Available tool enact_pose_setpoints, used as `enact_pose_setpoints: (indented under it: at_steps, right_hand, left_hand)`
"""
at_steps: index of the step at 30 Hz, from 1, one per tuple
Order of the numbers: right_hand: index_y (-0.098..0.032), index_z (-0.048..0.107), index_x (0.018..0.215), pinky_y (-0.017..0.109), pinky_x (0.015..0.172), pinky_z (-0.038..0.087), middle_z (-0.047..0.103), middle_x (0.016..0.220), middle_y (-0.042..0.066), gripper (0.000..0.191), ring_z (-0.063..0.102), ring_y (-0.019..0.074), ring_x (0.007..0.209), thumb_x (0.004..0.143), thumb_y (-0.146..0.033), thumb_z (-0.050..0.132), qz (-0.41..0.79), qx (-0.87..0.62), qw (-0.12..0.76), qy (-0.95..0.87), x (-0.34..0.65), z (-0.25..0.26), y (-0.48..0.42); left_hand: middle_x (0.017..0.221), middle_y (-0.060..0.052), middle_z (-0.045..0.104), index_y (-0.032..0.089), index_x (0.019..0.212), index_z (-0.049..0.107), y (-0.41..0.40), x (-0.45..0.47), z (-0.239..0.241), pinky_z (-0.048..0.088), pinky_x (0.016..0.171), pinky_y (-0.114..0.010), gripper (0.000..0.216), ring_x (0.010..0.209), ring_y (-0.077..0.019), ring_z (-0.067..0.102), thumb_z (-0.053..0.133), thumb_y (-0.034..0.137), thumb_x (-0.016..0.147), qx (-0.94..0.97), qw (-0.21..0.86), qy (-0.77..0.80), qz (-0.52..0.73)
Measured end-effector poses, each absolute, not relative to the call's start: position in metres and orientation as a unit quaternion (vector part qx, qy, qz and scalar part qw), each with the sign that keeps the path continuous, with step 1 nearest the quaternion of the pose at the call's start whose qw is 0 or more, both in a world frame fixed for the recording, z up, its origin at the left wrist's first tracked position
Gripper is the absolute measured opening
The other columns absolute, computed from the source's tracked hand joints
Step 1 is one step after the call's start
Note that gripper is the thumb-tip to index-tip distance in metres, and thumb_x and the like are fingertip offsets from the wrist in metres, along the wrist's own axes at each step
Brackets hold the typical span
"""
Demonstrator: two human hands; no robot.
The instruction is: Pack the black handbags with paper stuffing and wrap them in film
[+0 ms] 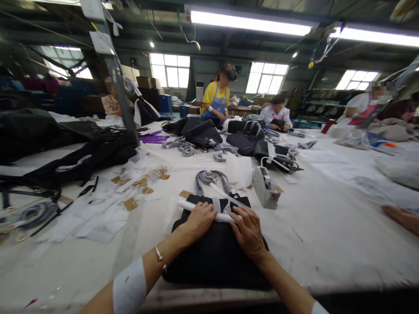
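Note:
A black handbag [219, 257] lies flat in front of me near the table's front edge. Across its upper part runs a white rolled strip [223, 217] that looks like foam or paper wrap. Around the strip's left half curl the fingers of my left hand [201, 220]. My right hand [247, 231] has its fingers bent over the right end of the same strip. Beyond the bag's top, a wrapped grey strap [209, 178] lies coiled, with a gold clasp. A tape dispenser [266, 187] stands just right of the bag.
Brown tags [130, 203] and white sheets [94, 218] are scattered at left. Black bags [201, 133] and wrapped straps pile up at mid-table. A metal post [122, 91] rises at left. Co-workers sit or stand across the table; another person's hand [401, 218] rests at right.

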State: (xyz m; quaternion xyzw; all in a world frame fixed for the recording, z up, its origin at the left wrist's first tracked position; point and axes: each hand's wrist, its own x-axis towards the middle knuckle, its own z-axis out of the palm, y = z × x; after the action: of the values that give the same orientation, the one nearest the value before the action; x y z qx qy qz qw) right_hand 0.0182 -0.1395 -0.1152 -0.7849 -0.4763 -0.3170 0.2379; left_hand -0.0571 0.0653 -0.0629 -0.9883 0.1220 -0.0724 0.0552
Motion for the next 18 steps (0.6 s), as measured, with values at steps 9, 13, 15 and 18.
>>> enact_pose_setpoints:
  at_steps: [9, 13, 15, 18]
  right_hand:
    - [-0.020, 0.063, 0.108, 0.039, 0.090, 0.040, 0.068, 0.100, 0.007, 0.022, 0.059, 0.0233, 0.094, 0.090, -0.030, 0.054, -0.206, -0.837, 0.234, -0.449, 0.025, -0.114, -0.133]
    - [-0.022, 0.066, 0.101, 0.038, 0.089, 0.038, 0.069, 0.092, 0.005, 0.021, 0.060, 0.0220, 0.090, 0.089, -0.036, 0.056, -0.159, -0.851, 0.179, -0.468, 0.041, -0.092, -0.148]
    - [-0.023, 0.067, 0.099, 0.037, 0.086, 0.038, 0.069, 0.089, 0.004, 0.018, 0.060, 0.0217, 0.089, 0.088, -0.033, 0.057, -0.130, -0.854, 0.123, -0.489, 0.053, -0.077, -0.163]
    - [-0.023, 0.069, 0.091, 0.037, 0.081, 0.039, 0.069, 0.084, 0.004, 0.012, 0.060, 0.0226, 0.085, 0.084, -0.023, 0.060, -0.120, -0.855, 0.035, -0.503, 0.068, -0.060, -0.184]
  left_hand:
    - [0.097, -0.006, 0.059, 0.020, 0.120, 0.052, 0.067, -0.070, -0.089, 0.044, 0.084, -0.036, 0.029, 0.089, -0.0208, 0.055, 0.040, 0.016, 0.094, -0.975, 0.064, 0.108, -0.182]
    - [0.102, -0.007, 0.059, 0.019, 0.120, 0.052, 0.066, -0.076, -0.101, 0.040, 0.097, -0.040, 0.030, 0.096, -0.0212, 0.055, 0.040, 0.014, 0.093, -0.965, 0.062, 0.052, -0.249]
    - [0.105, -0.007, 0.059, 0.019, 0.120, 0.052, 0.066, -0.078, -0.104, 0.039, 0.099, -0.040, 0.030, 0.099, -0.0211, 0.055, 0.040, 0.014, 0.093, -0.960, 0.062, 0.035, -0.270]
    - [0.107, -0.006, 0.059, 0.019, 0.119, 0.052, 0.064, -0.079, -0.107, 0.036, 0.103, -0.041, 0.029, 0.101, -0.0200, 0.054, 0.039, 0.014, 0.094, -0.952, 0.066, 0.030, -0.296]
